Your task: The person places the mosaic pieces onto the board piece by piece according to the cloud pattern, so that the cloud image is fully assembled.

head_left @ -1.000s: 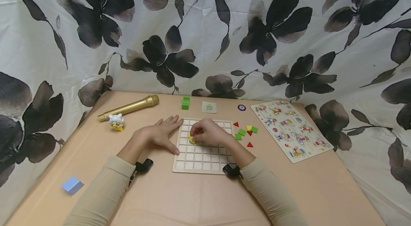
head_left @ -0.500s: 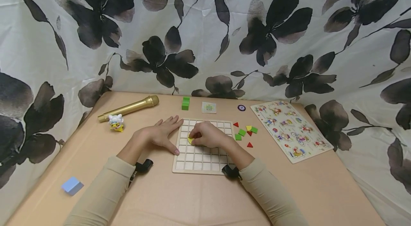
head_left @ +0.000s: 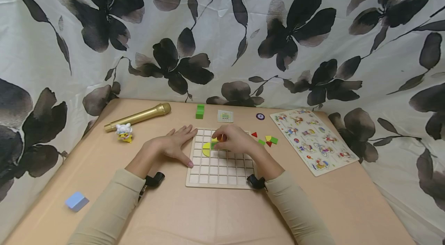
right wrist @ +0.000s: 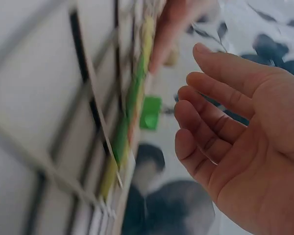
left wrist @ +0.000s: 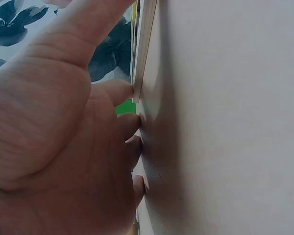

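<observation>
A wooden grid board (head_left: 208, 179) lies in the middle of the table. My left hand (head_left: 172, 145) rests flat at its left edge, fingers spread; in the left wrist view the thumb and index finger meet the board's side. A yellow rounded piece (head_left: 206, 150) and a green piece (head_left: 213, 145) sit in the grid, with another yellow piece (head_left: 214, 140) partly hidden behind my right fingers. My right hand (head_left: 236, 139) hovers over the upper grid. In the right wrist view its fingers are loosely bent, nothing between them, beside a row of green (right wrist: 121, 139) and yellow pieces.
Loose red, green and yellow pieces (head_left: 274, 140) lie right of the board. Behind it are a green block (head_left: 199, 111), a pattern card (head_left: 225, 116) and a dark round token (head_left: 260, 116). A gold microphone (head_left: 139, 116), figurine (head_left: 124, 133), blue block (head_left: 77, 201) and picture board (head_left: 314, 140) surround it.
My right hand has let go of the yellow rounded piece, which stays on the grid, and has moved up and to the right. The left hand keeps its place.
</observation>
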Action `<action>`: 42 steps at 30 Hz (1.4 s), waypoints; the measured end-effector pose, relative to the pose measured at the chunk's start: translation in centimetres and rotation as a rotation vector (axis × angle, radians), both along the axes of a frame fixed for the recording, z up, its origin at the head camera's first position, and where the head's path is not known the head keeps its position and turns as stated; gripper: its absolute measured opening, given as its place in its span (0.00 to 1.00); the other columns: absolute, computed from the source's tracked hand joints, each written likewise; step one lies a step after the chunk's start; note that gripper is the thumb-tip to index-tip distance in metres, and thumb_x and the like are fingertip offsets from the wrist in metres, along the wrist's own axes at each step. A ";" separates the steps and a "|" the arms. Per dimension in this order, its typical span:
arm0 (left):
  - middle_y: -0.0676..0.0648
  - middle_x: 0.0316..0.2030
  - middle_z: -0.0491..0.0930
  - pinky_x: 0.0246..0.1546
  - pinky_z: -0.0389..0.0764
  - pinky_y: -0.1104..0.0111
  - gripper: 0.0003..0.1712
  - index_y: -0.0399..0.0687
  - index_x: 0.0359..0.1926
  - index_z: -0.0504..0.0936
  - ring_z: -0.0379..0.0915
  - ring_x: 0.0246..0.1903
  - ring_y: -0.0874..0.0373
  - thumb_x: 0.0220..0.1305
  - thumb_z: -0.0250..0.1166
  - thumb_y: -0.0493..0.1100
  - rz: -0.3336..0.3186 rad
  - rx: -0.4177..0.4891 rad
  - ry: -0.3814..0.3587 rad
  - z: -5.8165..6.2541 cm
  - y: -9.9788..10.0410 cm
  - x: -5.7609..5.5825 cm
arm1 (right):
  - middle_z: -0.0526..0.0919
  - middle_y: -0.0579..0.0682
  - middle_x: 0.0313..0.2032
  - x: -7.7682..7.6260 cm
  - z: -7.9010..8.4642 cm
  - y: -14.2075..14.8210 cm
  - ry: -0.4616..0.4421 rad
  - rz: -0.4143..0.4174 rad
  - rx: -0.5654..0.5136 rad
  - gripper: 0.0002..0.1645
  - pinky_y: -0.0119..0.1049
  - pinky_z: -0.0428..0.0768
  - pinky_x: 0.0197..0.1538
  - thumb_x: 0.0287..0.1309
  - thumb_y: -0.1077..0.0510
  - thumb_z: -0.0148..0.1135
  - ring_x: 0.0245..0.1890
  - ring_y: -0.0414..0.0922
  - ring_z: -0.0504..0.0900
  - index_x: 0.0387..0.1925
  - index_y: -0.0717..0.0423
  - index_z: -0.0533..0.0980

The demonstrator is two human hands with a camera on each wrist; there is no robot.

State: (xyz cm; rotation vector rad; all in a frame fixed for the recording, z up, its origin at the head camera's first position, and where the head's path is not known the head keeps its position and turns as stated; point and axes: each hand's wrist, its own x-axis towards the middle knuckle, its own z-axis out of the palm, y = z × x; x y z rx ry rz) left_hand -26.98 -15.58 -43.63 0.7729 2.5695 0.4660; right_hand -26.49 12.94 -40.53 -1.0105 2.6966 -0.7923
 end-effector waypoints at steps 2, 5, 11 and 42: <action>0.38 0.84 0.33 0.80 0.33 0.38 0.79 0.49 0.85 0.43 0.26 0.83 0.39 0.45 0.77 0.76 -0.001 0.003 0.003 -0.1 0.0 -0.1 | 0.88 0.51 0.45 -0.3 0.5 1.4 0.005 -0.010 -0.023 0.21 0.37 0.83 0.44 0.62 0.55 0.75 0.42 0.44 0.82 0.55 0.57 0.85; 0.38 0.84 0.33 0.80 0.34 0.38 0.79 0.49 0.85 0.43 0.26 0.83 0.39 0.45 0.76 0.76 -0.005 0.001 0.006 -0.2 -0.1 -0.2 | 0.88 0.54 0.50 -0.9 1.2 3.7 0.008 -0.037 -0.059 0.22 0.38 0.83 0.46 0.63 0.56 0.74 0.45 0.45 0.82 0.57 0.58 0.84; 0.38 0.84 0.33 0.81 0.34 0.38 0.79 0.49 0.85 0.43 0.26 0.83 0.39 0.45 0.76 0.76 0.001 0.000 0.002 -0.1 0.0 -0.2 | 0.87 0.55 0.52 -1.6 2.1 8.6 0.017 -0.132 -0.084 0.22 0.42 0.83 0.46 0.62 0.58 0.74 0.46 0.48 0.83 0.58 0.55 0.84; 0.38 0.84 0.33 0.80 0.33 0.38 0.79 0.49 0.85 0.43 0.26 0.83 0.38 0.45 0.77 0.75 0.005 0.009 -0.007 0.0 0.0 0.0 | 0.81 0.50 0.30 -3.6 -1.2 14.1 -0.269 -0.238 0.054 0.12 0.34 0.75 0.34 0.51 0.69 0.77 0.30 0.45 0.75 0.39 0.61 0.84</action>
